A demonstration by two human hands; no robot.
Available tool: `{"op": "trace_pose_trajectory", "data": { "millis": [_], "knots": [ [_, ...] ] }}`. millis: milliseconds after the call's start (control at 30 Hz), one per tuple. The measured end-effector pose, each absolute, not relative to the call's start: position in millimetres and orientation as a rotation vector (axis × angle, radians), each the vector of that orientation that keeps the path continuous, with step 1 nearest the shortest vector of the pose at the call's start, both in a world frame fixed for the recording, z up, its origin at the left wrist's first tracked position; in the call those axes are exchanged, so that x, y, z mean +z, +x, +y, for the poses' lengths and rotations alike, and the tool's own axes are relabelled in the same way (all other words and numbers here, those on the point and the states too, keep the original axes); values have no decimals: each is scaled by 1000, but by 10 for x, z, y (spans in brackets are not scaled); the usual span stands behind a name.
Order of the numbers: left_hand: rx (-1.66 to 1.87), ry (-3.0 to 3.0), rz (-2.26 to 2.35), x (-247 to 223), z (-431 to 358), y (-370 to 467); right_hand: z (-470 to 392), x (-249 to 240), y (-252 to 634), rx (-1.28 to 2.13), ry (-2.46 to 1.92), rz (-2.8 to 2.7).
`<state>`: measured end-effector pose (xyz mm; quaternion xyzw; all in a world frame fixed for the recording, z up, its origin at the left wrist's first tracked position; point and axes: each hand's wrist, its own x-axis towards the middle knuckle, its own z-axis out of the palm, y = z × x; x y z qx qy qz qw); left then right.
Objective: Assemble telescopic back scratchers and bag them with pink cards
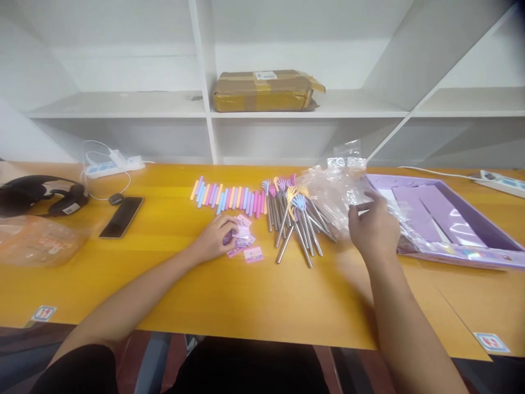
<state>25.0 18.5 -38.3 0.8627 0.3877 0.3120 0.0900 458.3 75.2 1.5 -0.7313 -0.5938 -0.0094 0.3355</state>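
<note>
My left hand (217, 238) has its fingers curled on a small pile of pink and purple printed cards (243, 232). One card (253, 254) lies just right of the pile. My right hand (374, 224) is over the right edge of crumpled clear plastic bags (336, 191), thumb and index finger apart; whether it touches the plastic is unclear. Between the hands, several metal rods with colourful hand-shaped heads (299, 203) lie in a loose heap. Behind the cards runs a row of short pastel sticks (233, 197) in yellow, blue, pink and purple.
A purple tray (500, 227) with purple pieces lies at the right. At the left are a phone (122, 218), a black strapped device (45, 194), an orange-tinted bag (39, 241) and a power strip (115, 166). A taped cardboard box (264, 92) sits on the shelf behind.
</note>
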Motion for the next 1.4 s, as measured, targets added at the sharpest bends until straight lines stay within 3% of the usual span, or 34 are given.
{"op": "trace_pose_trajectory", "data": {
  "millis": [500,700,1033,1400],
  "knots": [
    [829,2544,1181,-403,202,237,728,17,4470,-204,-1466,-1488],
    [818,2545,1188,-416,208,235,660,-26,4262,-77,-1281,-1558],
    [823,2558,1217,-407,197,223,721,53,4496,-110,-1516,-1529],
    [923,2316,1083,96,69,1149,504,143,4159,-76,-1253,-1698]
  ]
}}
